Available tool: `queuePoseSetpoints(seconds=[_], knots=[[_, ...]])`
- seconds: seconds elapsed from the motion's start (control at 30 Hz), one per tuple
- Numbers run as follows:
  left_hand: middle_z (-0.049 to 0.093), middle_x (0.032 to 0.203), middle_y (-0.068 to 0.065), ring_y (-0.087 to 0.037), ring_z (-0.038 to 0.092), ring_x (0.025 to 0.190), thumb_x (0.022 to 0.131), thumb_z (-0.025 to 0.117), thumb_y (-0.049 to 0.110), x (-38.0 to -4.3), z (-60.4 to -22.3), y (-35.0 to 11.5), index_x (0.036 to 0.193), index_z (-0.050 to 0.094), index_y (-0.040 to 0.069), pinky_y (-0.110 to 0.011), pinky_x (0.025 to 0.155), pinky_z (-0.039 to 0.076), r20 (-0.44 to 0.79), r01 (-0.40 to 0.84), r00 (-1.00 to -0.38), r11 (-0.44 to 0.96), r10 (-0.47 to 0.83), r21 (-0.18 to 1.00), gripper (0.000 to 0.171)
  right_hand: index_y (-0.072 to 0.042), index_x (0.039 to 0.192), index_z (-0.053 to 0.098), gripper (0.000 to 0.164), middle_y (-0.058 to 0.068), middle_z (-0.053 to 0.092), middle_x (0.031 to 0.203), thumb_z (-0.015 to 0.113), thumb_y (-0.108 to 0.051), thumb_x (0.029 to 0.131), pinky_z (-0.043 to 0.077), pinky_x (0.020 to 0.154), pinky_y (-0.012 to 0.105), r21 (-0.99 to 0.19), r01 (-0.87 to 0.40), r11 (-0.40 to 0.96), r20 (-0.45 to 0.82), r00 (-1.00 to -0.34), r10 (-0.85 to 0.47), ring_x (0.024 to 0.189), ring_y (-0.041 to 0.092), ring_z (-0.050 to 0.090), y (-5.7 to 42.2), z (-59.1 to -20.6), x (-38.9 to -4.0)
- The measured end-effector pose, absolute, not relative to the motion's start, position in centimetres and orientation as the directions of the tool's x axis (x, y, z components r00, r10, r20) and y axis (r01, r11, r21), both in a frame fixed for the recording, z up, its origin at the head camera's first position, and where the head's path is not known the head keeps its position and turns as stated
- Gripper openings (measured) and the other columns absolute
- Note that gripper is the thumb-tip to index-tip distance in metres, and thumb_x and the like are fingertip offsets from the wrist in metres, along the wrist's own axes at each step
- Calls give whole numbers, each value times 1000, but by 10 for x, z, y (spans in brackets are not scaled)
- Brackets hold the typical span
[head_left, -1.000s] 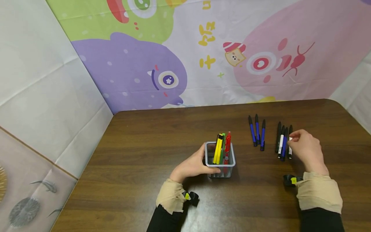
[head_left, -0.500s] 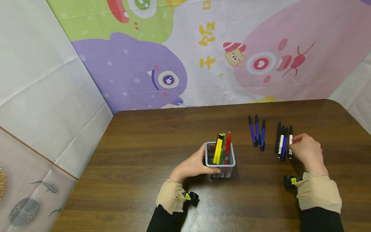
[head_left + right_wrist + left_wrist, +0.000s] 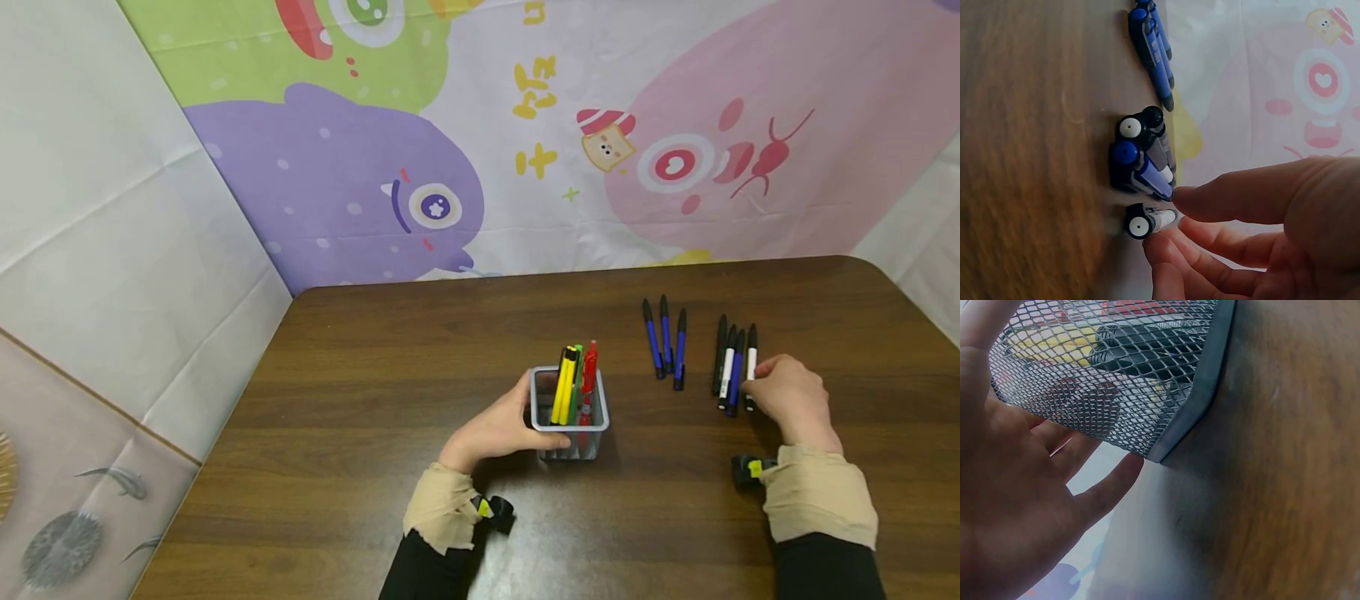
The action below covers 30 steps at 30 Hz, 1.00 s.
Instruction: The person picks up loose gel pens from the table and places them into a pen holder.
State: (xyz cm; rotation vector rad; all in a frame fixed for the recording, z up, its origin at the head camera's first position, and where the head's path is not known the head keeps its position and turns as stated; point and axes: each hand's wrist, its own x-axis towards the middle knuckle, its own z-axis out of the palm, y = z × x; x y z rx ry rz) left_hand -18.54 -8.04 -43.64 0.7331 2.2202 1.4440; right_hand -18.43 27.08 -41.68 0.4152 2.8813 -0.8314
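Note:
My left hand [image 3: 495, 425] grips a grey wire-mesh pen holder [image 3: 568, 428] at its left side, thumb across the front. In the left wrist view, fingers wrap the mesh [image 3: 1129, 412] close to its bottom edge. Yellow-and-black pens [image 3: 566, 387], a green pen [image 3: 577, 375] and a red pen [image 3: 589, 371] stand inside it. My right hand [image 3: 793, 400] holds a white-and-black pen [image 3: 752, 354] lying on the table. In the right wrist view, this pen [image 3: 1159, 220] lies between thumb and fingertips, beside a blue pen [image 3: 1147, 175].
Left of the held pen lies a bunch with a black pen [image 3: 720, 354], a white pen [image 3: 727, 367] and a blue pen [image 3: 736, 375]. Further left are three blue pens [image 3: 679, 350]. A cartoon-printed cloth [image 3: 495, 167] hangs behind the wooden table [image 3: 360, 400].
My right hand has slid a little toward me along the white pen, its fingertips now lower on the pen. The left hand and the pen holder have not moved.

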Motion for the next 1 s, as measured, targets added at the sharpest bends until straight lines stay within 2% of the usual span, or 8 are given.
queuePoseSetpoints(seconds=[0.53, 0.77, 0.9, 1.0], knots=[[52, 117, 0, -11, 53, 100, 72, 77, 19, -185, -436, -80, 131, 30, 24, -29, 89, 43, -36, 219, -787, 334, 615, 917, 76, 9, 88, 59, 31, 23, 59, 79, 62, -21, 79, 37, 60, 41, -488, 302, 819, -229, -950, 213, 73, 34, 52, 269, -419, -183], [53, 115, 1, -10, 54, 99, 72, 78, 20, -185, -437, -80, 131, 30, 25, -28, 88, 43, -39, 219, -793, 343, 608, 913, 76, 4, 73, 63, 28, 13, 57, 66, 61, -23, 81, 37, 58, 38, -475, 318, 821, -256, -942, 217, 66, 28, 51, 270, -418, -183], [53, 115, 1, -10, 54, 98, 72, 77, 19, -185, -436, -79, 130, 30, 25, -27, 87, 43, -41, 214, -792, 339, 609, 916, 75, 0, 65, 61, 32, 6, 56, 58, 58, -25, 84, 39, 54, 34, -476, 359, 803, -319, -921, 223, 59, 22, 53, 270, -417, -183], [53, 114, 1, -10, 54, 98, 72, 77, 19, -185, -437, -80, 130, 30, 25, -27, 87, 43, -43, 210, -792, 338, 610, 917, 75, 3, 68, 61, 33, 4, 56, 55, 55, -24, 86, 42, 51, 30, -496, 407, 767, -382, -896, 228, 52, 15, 55, 270, -416, -184]])
